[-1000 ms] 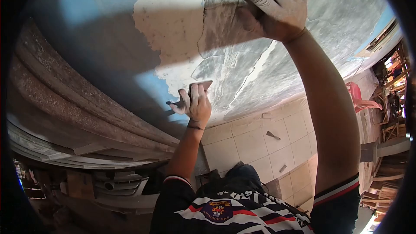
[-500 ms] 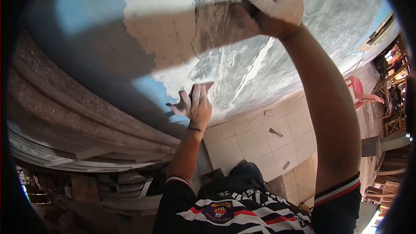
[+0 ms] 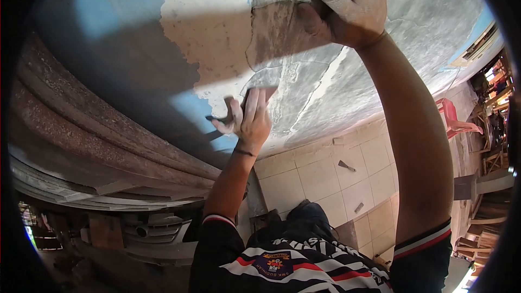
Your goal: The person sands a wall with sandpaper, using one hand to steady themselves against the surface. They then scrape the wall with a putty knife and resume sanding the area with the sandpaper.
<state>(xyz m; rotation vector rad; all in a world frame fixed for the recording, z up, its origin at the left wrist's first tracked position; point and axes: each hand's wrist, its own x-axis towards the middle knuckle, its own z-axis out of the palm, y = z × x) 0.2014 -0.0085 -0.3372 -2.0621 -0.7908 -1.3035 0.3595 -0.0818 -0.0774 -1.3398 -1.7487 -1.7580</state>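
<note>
My left hand (image 3: 253, 122), whitened with dust, presses a thin reddish-brown piece of sandpaper (image 3: 271, 92) against the wall (image 3: 201, 38). A corner of it sticks out past my fingertips, and its rest is hidden under the fingers. A small dark tip shows beside my thumb. Higher up, my dusty right hand (image 3: 353, 8) lies flat on the wall with fingers stretched out; nothing shows in it. The wall has blue paint, a bare off-white patch, and grey plaster with cracks and white filler streaks (image 3: 325, 81).
On the tiled floor (image 3: 320, 176) below lie a scraper-like flat tool (image 3: 346, 166) and a small block (image 3: 359, 207). A red plastic chair (image 3: 453, 119) stands at the right. Long ridged mouldings (image 3: 103, 119) run along the left. Stacked wood fills the far right.
My left hand has slid a little up the wall and slightly right with the sandpaper. My right hand stays against the wall; the whole view has shifted slightly.
</note>
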